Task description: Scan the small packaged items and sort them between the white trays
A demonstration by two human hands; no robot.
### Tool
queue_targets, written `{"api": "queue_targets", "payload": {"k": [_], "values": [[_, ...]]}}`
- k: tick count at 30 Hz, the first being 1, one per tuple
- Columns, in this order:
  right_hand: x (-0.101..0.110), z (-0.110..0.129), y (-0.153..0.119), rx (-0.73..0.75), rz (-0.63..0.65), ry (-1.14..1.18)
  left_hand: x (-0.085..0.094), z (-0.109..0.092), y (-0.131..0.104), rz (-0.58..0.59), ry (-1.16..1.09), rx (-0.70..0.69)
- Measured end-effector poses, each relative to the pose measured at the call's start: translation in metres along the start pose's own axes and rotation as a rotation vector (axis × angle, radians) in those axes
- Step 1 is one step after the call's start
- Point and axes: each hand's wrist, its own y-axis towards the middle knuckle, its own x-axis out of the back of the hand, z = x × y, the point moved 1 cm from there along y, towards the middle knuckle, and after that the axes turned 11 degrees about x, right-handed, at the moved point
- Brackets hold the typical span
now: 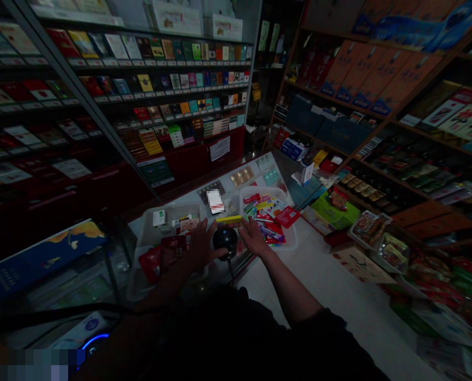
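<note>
My left hand (201,244) is spread beside a round black device (225,242) with a cable running toward me. The thumb reaches the device's left edge; whether it touches cannot be made out. On the other side, my right hand (253,236) has its fingers stretched out, by the near left wall of a white tub (293,242) of colourful sweets packets. Between the two hands, just behind the device, lies a thin yellow strip-like item (228,219). A small white card or screen (215,201), partly blurred out, is beyond it.
A clear plastic bin (144,233) with small boxes and red packets is at my left. Farther left lies a long blue box (41,262). Shelves of cigarette packs (188,51) line the back; shelves with cartons (379,79) and packaged food (369,227) are on the right.
</note>
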Motion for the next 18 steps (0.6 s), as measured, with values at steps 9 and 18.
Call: {"api": "queue_targets", "payload": {"k": [9,18], "values": [[0.008,0.012,0.009,0.042,-0.038,0.006,0.010,-0.005,0.002,-0.056,-0.007,-0.003],[0.005,0.009,0.008,-0.010,-0.053,0.020,0.006,-0.008,-0.001,-0.011,-0.057,0.043]]}}
